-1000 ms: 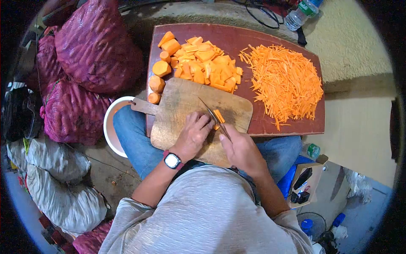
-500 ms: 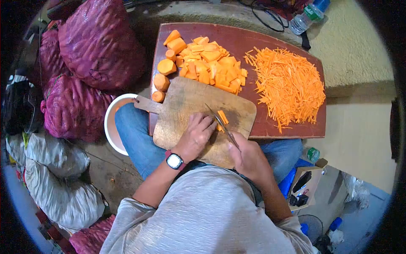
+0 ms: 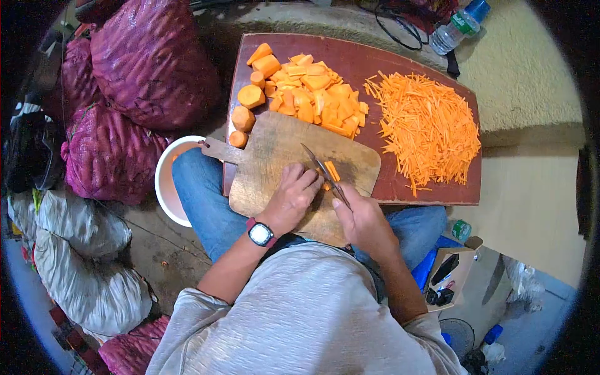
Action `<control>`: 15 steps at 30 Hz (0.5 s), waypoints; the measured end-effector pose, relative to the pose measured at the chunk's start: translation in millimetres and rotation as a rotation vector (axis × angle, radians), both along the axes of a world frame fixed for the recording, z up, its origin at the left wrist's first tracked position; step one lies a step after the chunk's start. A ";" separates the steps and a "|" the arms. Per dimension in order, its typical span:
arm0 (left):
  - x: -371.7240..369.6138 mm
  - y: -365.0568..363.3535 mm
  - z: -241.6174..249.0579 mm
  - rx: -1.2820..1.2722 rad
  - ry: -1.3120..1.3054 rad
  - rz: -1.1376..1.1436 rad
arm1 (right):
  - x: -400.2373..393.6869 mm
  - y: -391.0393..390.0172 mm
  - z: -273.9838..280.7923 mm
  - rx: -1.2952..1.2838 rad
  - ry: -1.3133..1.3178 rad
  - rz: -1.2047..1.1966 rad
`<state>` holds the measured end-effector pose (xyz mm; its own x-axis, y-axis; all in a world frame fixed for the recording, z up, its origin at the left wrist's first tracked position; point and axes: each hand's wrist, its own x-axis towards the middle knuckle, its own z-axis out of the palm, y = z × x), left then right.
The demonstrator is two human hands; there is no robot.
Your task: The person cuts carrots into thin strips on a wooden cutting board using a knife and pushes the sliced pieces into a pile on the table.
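A wooden cutting board [image 3: 275, 140] lies tilted across my lap and the table edge. My right hand [image 3: 367, 226] is closed round the handle of a knife [image 3: 319, 164], whose blade points up and left over the board. Curled fingers of my left hand [image 3: 292, 199] press a small piece of carrot against the wood, close beside the blade; the fingers partly hide it. Cut carrot sticks [image 3: 332, 171] lie just right of the blade. Behind the board are a heap of carrot slices [image 3: 319, 94] and several thick carrot chunks [image 3: 251, 96].
A large pile of carrot shreds [image 3: 428, 128] covers the right of the red table [image 3: 369, 59]. By my left knee stands a white bucket [image 3: 164, 187]. Full purple mesh sacks [image 3: 150, 69] and white sacks [image 3: 87, 281] fill the left. A water bottle [image 3: 455, 31] is at the back right.
The knife has shifted slightly left, nearer my left fingers, and my right hand has moved up a little. The left hand stays on the carrot. The view has shifted slightly.
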<state>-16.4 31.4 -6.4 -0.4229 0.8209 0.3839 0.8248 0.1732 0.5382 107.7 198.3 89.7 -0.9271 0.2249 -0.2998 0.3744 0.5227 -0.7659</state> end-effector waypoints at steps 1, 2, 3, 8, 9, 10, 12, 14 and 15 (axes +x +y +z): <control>0.4 0.0 -0.7 0.014 -0.001 0.009 | 3.9 0.9 5.0 -0.003 0.031 0.005; 1.1 -1.1 -2.0 0.011 -0.004 0.015 | 6.1 0.6 7.2 -0.008 0.057 0.013; 0.7 -1.1 -0.9 0.008 0.003 0.020 | 5.6 -0.6 6.3 -0.010 0.053 0.021; 1.5 -0.6 -3.4 0.033 0.026 0.026 | -1.2 -7.2 -5.8 0.041 0.023 -0.001; 1.1 -0.5 -1.8 0.048 0.046 0.028 | -0.3 -6.7 -4.1 0.044 0.031 -0.004; -0.4 -0.3 -1.1 0.062 0.065 0.035 | 2.1 -5.3 -2.2 0.025 0.067 -0.016; -0.3 -0.1 -0.1 0.036 0.053 0.038 | 5.6 -4.5 0.6 -0.001 0.091 -0.017; 3.7 -2.7 -1.1 0.008 0.030 0.036 | 9.5 -4.9 4.1 0.019 0.011 0.005; 3.6 -2.3 -2.3 0.019 0.035 0.039 | 7.7 -5.7 2.9 0.022 0.010 0.004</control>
